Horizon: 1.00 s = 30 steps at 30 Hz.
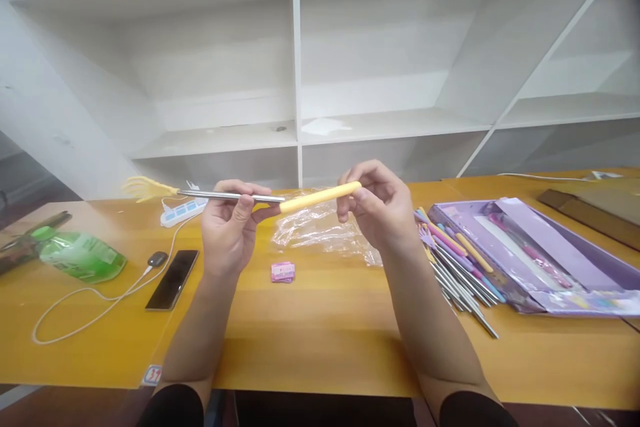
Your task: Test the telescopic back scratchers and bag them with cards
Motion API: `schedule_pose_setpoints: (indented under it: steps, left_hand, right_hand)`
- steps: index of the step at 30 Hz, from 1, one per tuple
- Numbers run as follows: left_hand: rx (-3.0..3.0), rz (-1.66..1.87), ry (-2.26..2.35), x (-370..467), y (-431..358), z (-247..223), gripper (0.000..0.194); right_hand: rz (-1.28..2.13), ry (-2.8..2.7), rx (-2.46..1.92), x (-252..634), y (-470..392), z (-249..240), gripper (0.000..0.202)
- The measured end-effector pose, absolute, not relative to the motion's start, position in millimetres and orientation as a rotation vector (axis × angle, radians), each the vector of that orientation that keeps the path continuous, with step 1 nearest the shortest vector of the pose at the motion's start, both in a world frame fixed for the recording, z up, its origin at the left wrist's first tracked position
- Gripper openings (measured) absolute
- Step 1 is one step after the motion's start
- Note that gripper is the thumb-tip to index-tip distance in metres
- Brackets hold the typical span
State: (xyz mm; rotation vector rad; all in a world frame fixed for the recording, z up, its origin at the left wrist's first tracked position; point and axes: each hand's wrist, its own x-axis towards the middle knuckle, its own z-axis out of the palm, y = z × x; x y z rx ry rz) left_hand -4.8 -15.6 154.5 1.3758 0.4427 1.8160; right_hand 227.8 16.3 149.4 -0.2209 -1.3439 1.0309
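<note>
My left hand [229, 223] is closed round the metal rod of a back scratcher [230, 196], whose yellow claw-shaped head points left. In my right hand [380, 203], the thumb and fingers pinch the far end of a yellow handle [320, 198]. The rod's free end lies close to the handle's left end, just above it; whether they touch I cannot tell. Fingers of my left hand reach under that end of the handle. Both pieces are held in the air over the wooden table [320, 340].
Crumpled clear plastic [320, 230] and small pink cards [283, 272] lie below my hands. At right are several metal rods and coloured handles [463, 273] beside a purple box [595, 240]. At left are a phone [173, 280], a power strip [183, 211] and a green bottle [83, 255].
</note>
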Motion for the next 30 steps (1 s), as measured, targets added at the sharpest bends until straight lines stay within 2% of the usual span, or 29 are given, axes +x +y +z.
schedule_pose_setpoints:
  steps: [7, 20, 30]
  left_hand:
    - [1.383, 1.824, 0.4, -1.6, -15.6, 152.5, 0.016]
    - [1.406, 1.904, 0.528, -4.5, -5.3, 151.5, 0.028]
    - [1.458, 2.004, 0.582, -3.5, 2.1, 147.8, 0.021]
  right_hand:
    - [0.948, -1.336, -0.272, 235.9, 15.8, 151.6, 0.026]
    - [0.936, -1.562, -0.355, 239.7, 21.3, 142.0, 0.018]
    - [0.556, -1.795, -0.496, 239.4, 22.5, 142.0, 0.024]
